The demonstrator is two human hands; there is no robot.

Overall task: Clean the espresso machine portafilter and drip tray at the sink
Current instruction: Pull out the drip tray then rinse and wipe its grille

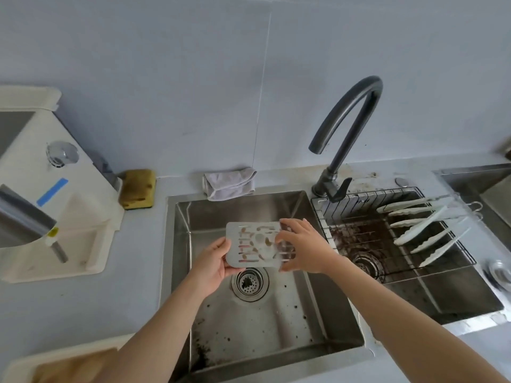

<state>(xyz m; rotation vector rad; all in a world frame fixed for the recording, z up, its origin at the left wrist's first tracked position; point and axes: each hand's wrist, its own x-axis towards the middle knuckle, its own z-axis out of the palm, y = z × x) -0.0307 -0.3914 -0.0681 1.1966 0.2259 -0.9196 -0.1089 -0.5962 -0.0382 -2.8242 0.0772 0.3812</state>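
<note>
Gripping a flat grey slotted plastic drip tray grate (258, 244) (coffee-stained) with left hand (211, 262) and right hand (302, 246), hovering above the stainless steel sink basin (276, 322).

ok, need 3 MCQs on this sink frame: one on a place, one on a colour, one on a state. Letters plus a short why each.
1. Where is the pale slotted drip-tray grate?
A. flat on the counter
B. held over the left steel basin
C. in the black wire rack

2. What colour is the sponge on the counter behind the basin?
A. yellow
B. blue
C. red

3. Is water running from the dark curved faucet?
A. yes, a strong stream
B. yes, a trickle
C. no visible flow

Key: B, the left hand and right hand each have a grip on one side of the grate above the drain; A, the sponge is yellow with brown stains; C, no stream shows below the spout.
</note>
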